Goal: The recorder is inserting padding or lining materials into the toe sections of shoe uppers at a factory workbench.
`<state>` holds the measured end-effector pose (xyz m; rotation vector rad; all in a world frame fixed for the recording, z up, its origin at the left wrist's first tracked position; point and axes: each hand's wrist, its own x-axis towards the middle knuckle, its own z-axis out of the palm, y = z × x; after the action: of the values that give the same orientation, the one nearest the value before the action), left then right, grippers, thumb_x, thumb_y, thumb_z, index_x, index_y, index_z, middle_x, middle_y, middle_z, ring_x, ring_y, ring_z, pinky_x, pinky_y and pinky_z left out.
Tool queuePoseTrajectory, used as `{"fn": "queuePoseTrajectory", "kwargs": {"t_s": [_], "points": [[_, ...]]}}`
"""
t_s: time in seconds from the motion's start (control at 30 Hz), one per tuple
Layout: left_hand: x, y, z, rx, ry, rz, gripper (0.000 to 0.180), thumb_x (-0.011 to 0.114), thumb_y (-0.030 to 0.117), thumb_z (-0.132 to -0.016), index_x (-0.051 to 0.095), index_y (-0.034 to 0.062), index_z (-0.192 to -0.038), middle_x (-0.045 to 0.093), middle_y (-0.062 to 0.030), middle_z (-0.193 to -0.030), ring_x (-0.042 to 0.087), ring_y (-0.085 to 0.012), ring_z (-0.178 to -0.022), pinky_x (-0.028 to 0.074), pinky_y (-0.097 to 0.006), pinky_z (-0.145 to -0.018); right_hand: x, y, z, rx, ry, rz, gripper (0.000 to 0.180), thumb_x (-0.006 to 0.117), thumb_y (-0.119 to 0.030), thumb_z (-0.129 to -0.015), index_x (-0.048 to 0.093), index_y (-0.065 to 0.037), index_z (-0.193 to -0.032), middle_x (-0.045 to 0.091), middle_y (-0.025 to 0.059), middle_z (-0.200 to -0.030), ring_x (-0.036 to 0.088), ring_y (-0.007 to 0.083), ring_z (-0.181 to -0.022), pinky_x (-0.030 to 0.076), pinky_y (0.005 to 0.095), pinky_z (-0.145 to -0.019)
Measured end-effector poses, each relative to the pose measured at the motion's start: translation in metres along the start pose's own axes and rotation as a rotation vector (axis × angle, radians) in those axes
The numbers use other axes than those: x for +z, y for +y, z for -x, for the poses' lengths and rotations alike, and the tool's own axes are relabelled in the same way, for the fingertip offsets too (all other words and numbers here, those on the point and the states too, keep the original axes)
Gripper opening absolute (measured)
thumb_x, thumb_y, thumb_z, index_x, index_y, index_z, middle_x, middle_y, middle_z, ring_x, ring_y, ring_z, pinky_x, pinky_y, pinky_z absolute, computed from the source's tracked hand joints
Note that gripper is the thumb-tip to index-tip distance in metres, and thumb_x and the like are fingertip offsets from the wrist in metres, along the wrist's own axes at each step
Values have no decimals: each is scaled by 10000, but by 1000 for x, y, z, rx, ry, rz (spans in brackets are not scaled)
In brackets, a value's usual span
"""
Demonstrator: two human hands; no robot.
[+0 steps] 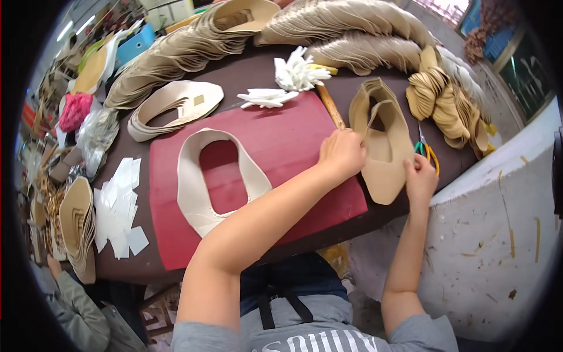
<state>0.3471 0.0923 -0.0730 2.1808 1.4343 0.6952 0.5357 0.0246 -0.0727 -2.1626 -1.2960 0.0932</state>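
Two bare hands we see at a tan shoe upper (375,167), which lies on the dark brown table (234,80), beside the right edge of a red mat (293,129). Our left hand (343,154) is near its left side, with the fingers curled inward; we cannot tell if they grip the edge. Our right hand (421,176) pinches its right edge between thumb and bent fingers. Just beside this hand are scissors (419,148) with green and orange handles. A wooden handle (331,107) reaches down close to our left hand. On the mat, one cream upper (190,188) lies flat, partly covered by our left forearm.
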Motion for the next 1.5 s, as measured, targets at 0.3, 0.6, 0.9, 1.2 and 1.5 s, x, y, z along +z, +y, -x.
{"fn": "queuePoseTrajectory", "kwargs": {"t_s": [0.3, 0.6, 0.9, 1.2, 1.5], "points": [[-170, -33, 138, -251, 302, 830, 198, 541, 115, -915, 555, -13, -1066, 629, -88, -816, 561, -113, -589, 449, -205, -502, -4, -137, 56, -174, -576, -1083, 364, 644, -15, -842, 548, 48, -1187, 662, 101, -902, 592, 84, -692, 462, 153, -583], [-165, -98, 245, -588, 416, 778, 360, 718, -21, -772, 540, -48, -1083, 648, -127, -793, 607, -116, -602, 494, -181, -521, 43, -162, 125, -289, -1094, -857, 331, 671, 42, -803, 580, 62, -1121, 655, 88, -845, 591, 88, -690, 491, 169, -616], [-157, -109, 246, -604, 343, 732, 375, 746, -8, -750, 550, -54, -1066, 642, -126, -746, 606, -118, -598, 509, -182, -533, 54, -163, 119, -285, -1156, -756, 246, 669, 44, -800, 612, 61, -1039, 634, 69, -796, 558, 79, -647, 479, 172, -598], [-150, -110, 238, -572, 324, 623, 361, 755, -9, -728, 565, -64, -1031, 650, -128, -757, 611, -117, -608, 514, -183, -544, 54, -166, 110, -281, -1176, -676, 216, 657, 52, -783, 626, 63, -997, 614, 58, -754, 536, 79, -611, 466, 175, -576], [-148, -105, 238, -544, 314, 536, 342, 753, -16, -716, 562, -46, -997, 646, -109, -717, 604, -107, -588, 484, -188, -503, 50, -163, 112, -396, -1090, -566, 183, 645, 57, -757, 622, 66, -939, 601, 61, -718, 532, 89, -596, 464, 179, -565]]}}
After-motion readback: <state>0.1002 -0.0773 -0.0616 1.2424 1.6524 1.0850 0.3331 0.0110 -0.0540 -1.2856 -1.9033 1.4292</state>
